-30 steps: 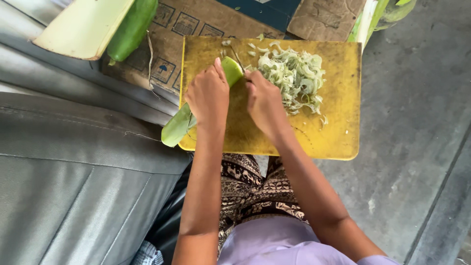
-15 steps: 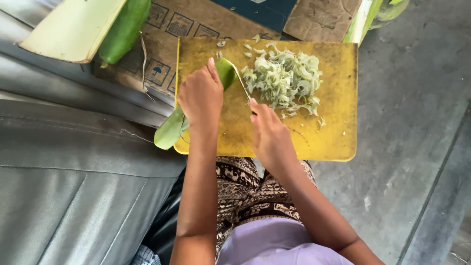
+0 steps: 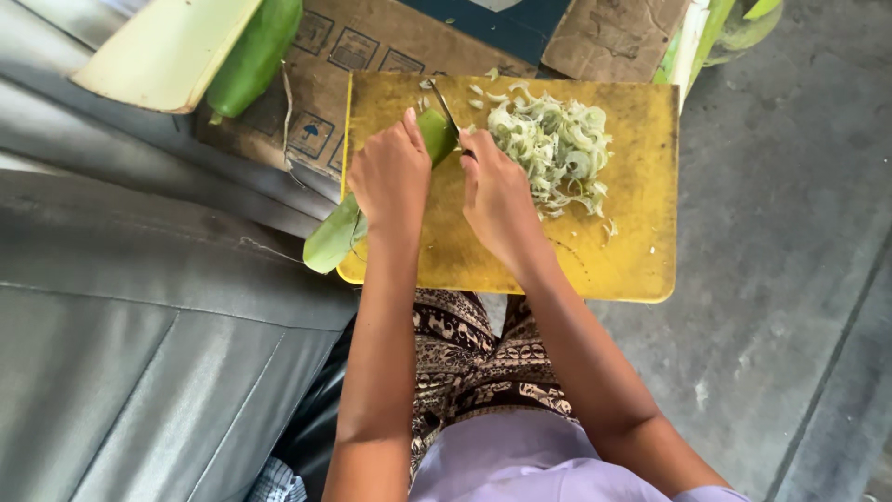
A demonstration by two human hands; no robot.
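A yellow cutting board (image 3: pixel 632 251) lies across my lap. My left hand (image 3: pixel 390 177) presses a long green stalk piece (image 3: pixel 336 232) down on the board; the stalk's lower end hangs over the board's left edge. My right hand (image 3: pixel 497 200) grips a knife (image 3: pixel 445 104), whose blade rests at the stalk's cut end (image 3: pixel 437 130). A pile of pale green thin slices (image 3: pixel 553 149) sits on the board just right of the knife.
Flattened cardboard (image 3: pixel 372 46) lies beyond the board. A large green stalk with a pale cut face (image 3: pixel 200 46) rests at the upper left. Grey steps (image 3: pixel 139 325) are to my left, concrete floor (image 3: pixel 790 279) to my right. More green stalks (image 3: pixel 706 37) lie upper right.
My right hand drew back toward me half a second ago, then returned to the stalk with the knife. My left hand stayed on the stalk. The view shifted slightly.
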